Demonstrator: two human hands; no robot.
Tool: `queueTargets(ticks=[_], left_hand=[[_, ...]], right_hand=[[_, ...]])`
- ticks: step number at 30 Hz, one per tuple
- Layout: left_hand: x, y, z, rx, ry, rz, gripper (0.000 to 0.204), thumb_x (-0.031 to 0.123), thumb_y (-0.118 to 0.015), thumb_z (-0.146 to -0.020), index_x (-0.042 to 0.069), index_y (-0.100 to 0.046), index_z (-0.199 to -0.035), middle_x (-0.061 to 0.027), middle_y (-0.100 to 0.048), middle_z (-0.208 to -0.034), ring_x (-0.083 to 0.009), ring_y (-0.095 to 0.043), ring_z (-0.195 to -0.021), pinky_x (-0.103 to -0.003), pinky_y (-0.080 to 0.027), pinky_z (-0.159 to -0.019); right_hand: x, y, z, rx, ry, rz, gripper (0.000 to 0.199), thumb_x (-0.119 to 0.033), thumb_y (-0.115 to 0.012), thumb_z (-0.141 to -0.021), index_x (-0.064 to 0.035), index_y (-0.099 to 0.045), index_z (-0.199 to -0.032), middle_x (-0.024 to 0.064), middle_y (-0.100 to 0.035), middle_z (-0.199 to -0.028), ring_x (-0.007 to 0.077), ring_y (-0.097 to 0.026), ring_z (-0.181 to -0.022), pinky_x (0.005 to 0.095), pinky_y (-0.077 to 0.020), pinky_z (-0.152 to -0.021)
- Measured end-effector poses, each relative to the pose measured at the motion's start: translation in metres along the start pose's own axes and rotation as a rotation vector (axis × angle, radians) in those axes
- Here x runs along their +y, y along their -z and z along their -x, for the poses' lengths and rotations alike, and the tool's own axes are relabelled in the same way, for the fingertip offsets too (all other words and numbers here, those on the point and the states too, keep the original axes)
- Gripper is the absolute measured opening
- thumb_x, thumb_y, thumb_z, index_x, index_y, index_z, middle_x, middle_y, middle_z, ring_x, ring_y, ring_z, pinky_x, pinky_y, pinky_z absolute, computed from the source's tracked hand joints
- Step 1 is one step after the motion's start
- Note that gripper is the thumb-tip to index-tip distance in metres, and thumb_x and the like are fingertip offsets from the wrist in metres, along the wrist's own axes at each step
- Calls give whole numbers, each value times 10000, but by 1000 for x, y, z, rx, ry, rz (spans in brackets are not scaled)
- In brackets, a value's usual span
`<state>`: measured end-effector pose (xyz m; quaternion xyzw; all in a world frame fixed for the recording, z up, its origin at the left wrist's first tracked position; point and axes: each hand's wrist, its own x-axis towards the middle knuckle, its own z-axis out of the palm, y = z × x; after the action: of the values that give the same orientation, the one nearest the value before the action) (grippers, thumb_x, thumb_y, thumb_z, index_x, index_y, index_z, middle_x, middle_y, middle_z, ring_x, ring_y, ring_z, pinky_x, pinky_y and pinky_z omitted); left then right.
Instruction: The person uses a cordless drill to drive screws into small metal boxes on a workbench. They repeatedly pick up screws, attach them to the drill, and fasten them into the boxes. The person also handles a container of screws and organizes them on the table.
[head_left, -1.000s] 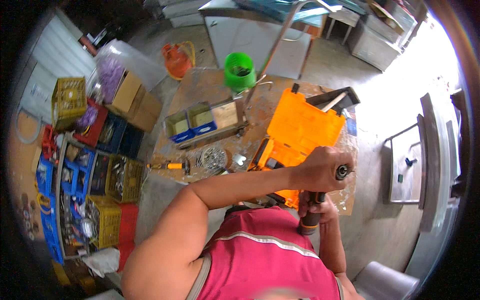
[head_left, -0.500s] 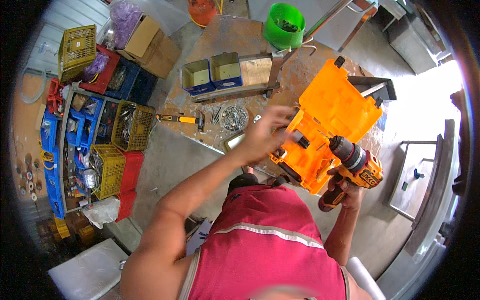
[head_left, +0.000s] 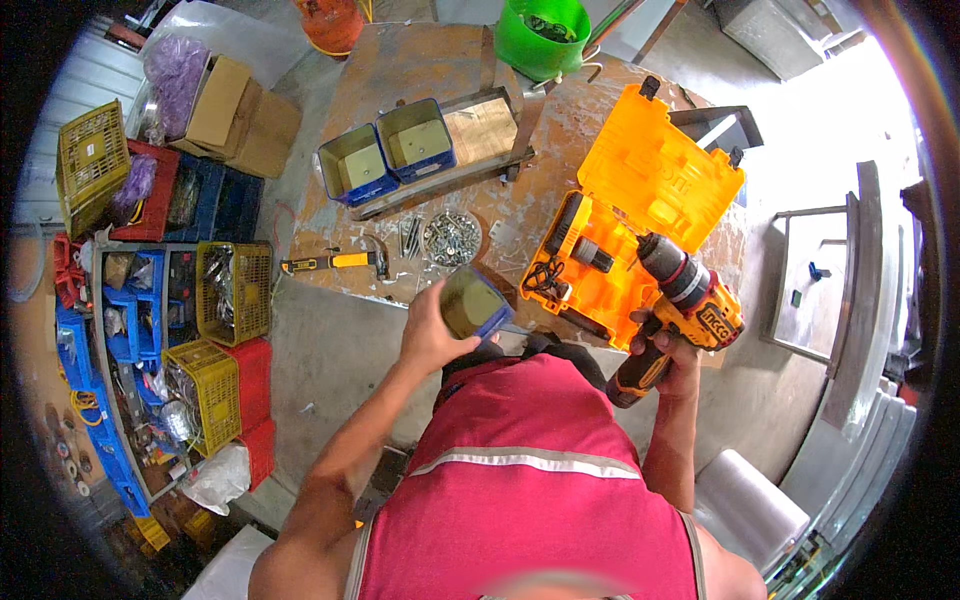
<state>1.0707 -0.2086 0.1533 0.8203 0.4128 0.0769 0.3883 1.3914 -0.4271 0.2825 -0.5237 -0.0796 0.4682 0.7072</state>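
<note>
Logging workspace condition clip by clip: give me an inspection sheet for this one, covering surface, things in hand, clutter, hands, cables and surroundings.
Surface: brown table, top worn and scuffed.
Things in hand: drill and blue bin; open orange case on the table.
Clutter: hammer, heap of small metal fasteners, two other blue bins, green bucket.
Hands: left hand gripping the bin; right hand gripping the drill.
Cables: black cable bunched inside the case.
Surroundings: cardboard box and yellow crates at left.

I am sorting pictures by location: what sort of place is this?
Probably a workshop: a cordless drill is in the right hand, and a hammer and small metal fasteners lie on the worktable.
</note>
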Motion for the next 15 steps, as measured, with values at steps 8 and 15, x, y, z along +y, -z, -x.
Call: queueTargets(ticks=[8, 15], left_hand=[[-13, 113, 1, -312, 330, 1474, 1071, 434, -849, -782, 73, -290, -1621, -69, -499, -1549, -208, -524, -1391, -404, -411, -1175], [63, 160, -69, 123, -25, 751, 1079, 386, -863, -750, 11, -280, -1577, -205, -477, -1477, -298, -465, -1391, -427, -368, -1176]], right_hand=[[7, -25, -4, -1, -35, 51, 524, -109, -778, -780, -9, -614, -1268, 164, -744, -1104, 222, -705, -783, 348, -599, -693], [-3, -13, -36, -12, -49, 40, 525, -69, -726, -766, -7, -596, -1271, 191, -738, -1062, 247, -711, -729, 361, -611, -668]])
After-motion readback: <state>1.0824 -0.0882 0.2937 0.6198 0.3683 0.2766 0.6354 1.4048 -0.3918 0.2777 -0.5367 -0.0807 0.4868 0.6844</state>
